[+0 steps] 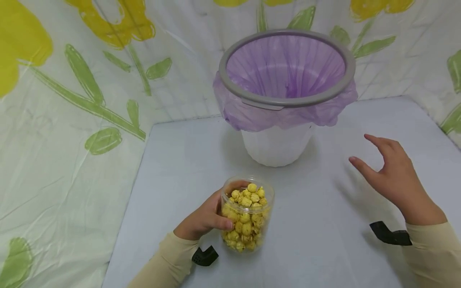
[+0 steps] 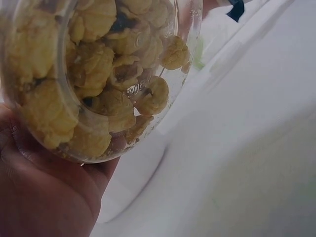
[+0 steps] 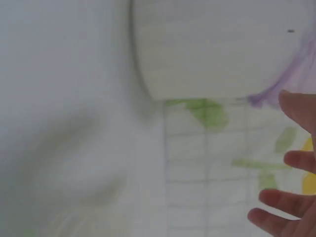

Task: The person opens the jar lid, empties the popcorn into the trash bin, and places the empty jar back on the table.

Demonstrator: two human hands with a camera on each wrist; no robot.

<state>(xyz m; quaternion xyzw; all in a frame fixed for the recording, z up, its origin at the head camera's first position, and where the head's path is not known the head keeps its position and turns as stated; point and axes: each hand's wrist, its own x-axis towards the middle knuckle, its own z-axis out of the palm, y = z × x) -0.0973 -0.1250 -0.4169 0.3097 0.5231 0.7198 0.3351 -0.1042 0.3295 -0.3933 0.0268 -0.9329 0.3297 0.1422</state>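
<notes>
My left hand [image 1: 212,214] grips a clear plastic jar [image 1: 269,208] of yellow popcorn [image 1: 246,228], thumb on the near side and fingers round the back. The jar has no lid on top and stands nearly upright in front of the bin. In the left wrist view the jar's bottom [image 2: 98,155] faces the camera, with popcorn pressed against it. My right hand [image 1: 399,180] hovers to the right of the bin, thumb and fingers spread, holding nothing. In the right wrist view its fingertips [image 3: 284,200] show apart from the bin.
A white bin [image 1: 277,146] with a grey rim ring [image 1: 284,102] and a purple liner bag [image 1: 248,114] stands at the back of the white table [image 1: 180,160]. Flower-printed sheeting [image 1: 72,160] hangs behind and to the left. Black curved pieces [image 1: 205,256] sit at both wrists.
</notes>
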